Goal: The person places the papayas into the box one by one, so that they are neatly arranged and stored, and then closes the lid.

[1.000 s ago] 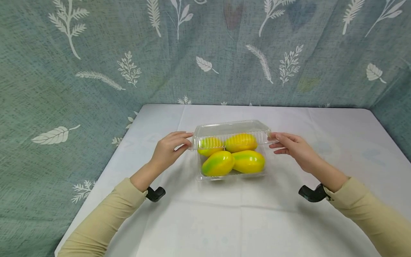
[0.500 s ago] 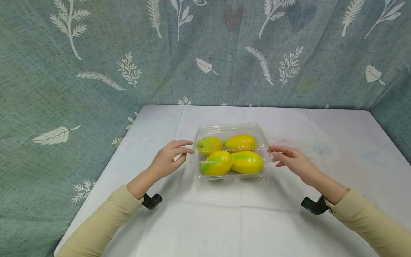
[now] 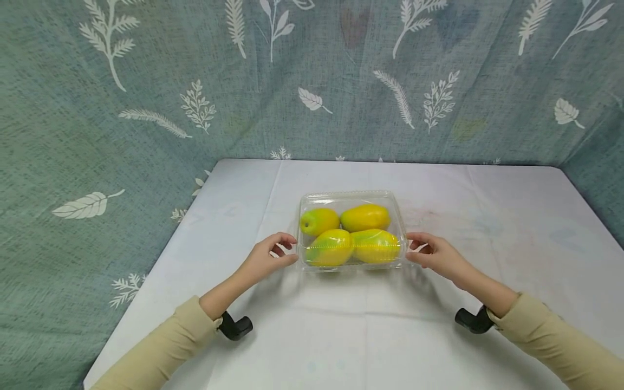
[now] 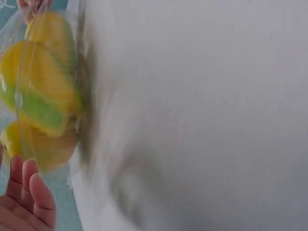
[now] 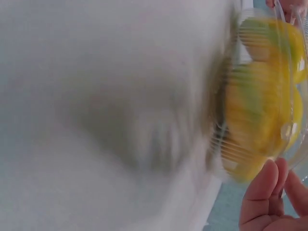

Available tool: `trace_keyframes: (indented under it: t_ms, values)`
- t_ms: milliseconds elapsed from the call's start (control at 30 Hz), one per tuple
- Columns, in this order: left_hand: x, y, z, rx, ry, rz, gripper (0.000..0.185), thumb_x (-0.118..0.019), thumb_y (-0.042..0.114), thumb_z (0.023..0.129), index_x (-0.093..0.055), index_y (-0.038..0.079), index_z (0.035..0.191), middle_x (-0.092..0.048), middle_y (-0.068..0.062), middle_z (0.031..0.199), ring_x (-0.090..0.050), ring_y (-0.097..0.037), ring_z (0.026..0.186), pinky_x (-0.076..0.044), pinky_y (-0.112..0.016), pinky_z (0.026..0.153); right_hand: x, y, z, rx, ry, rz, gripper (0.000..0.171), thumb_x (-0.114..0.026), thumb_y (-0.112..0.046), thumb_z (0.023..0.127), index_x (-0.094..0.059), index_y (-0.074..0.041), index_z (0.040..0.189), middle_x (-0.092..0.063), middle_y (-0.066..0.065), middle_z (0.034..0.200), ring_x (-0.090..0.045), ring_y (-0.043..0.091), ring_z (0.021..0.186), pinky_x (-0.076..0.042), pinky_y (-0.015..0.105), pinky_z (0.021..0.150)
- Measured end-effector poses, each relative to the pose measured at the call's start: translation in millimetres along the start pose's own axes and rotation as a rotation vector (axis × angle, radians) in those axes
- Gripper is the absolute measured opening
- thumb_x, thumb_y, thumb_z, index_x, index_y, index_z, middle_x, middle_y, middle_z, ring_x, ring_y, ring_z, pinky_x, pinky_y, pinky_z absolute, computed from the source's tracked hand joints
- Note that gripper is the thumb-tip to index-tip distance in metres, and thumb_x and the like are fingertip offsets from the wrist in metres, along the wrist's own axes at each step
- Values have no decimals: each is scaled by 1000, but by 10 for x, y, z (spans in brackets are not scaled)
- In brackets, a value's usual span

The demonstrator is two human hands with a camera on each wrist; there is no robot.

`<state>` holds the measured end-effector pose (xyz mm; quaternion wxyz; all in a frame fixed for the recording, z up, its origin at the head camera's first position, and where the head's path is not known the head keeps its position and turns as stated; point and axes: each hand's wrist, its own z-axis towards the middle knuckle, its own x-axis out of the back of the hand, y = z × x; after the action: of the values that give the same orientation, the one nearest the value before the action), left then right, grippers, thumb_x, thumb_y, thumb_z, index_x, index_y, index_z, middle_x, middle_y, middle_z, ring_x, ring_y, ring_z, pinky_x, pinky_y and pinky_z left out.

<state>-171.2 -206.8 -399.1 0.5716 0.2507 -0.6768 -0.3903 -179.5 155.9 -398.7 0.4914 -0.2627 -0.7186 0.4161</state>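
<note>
Four mangoes (image 3: 352, 233) in clear box (image 3: 352, 197), mid-table (image 3: 341, 325), lid down over them. Yellow-green, two rows of two, touching. Left hand (image 3: 267, 257) at box's left near corner, fingers curled, thumb and fingertips pinching lid edge there. Right hand (image 3: 433, 253) mirrored at right near corner, fingers curled, pinching edge likewise. Both hands resting low on white cloth, wrists toward viewer, beige sleeves (image 3: 161, 352) behind. Black wrist-camera mounts (image 3: 235, 327) under each forearm, touching table.

Left wrist view: blurred; box (image 4: 29, 91) upper left with mangoes (image 4: 43, 86) inside, fingertips (image 4: 30, 192) just beside its rim at bottom left; contact not clear here. Opposite hand's fingertips barely visible at top left edge.

Right wrist view: blurred too; box (image 5: 269, 96) at right, mangoes (image 5: 260, 101) showing through ribbed wall, fingers (image 5: 264, 197) right below rim, seemingly touching.

Teal leaf-print curtain (image 3: 146, 81) behind and left of table, also at right edge. Cloth creased, seam running from far edge toward box.
</note>
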Motion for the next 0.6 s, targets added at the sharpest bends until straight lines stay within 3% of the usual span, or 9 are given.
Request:
trace_keyframes:
  t_ms: [200, 367, 467, 600]
  values:
    - [-117, -1, -46, 143, -17, -199, 38, -62, 20, 73, -45, 14, 107, -48, -8, 91, -44, -19, 67, -39, -29, 53, -51, 35, -8, -50, -19, 59, 52, -56, -27, 78, -36, -9, 123, -44, 12, 99, -47, 22, 81, -45, 33, 64]
    - [-210, 2, -79, 265, 3, -303, 43, -55, 17, 77, -36, 12, 116, -52, -7, 91, -53, -20, 67, -41, -28, 49, -77, 61, 2, -98, -42, 180, 53, -52, -24, 81, -27, -10, 126, -44, 15, 99, -49, 29, 80, -45, 34, 65]
    - [-251, -12, -98, 302, -66, -345, 39, -49, 22, 80, -38, 6, 113, -59, -9, 88, -57, -19, 63, -42, -26, 48, -84, 84, 11, -129, -55, 257, 58, -50, -21, 82, -19, -8, 129, -47, 17, 96, -52, 26, 72, -45, 32, 64]
    - [-272, -73, -99, 279, -196, -418, 35, -43, 26, 84, -40, -2, 106, -62, -12, 88, -60, -18, 62, -44, -25, 49, -90, 113, 25, -167, -89, 339, 56, -48, -18, 82, -18, -7, 129, -55, 16, 89, -53, 21, 64, -46, 31, 64]
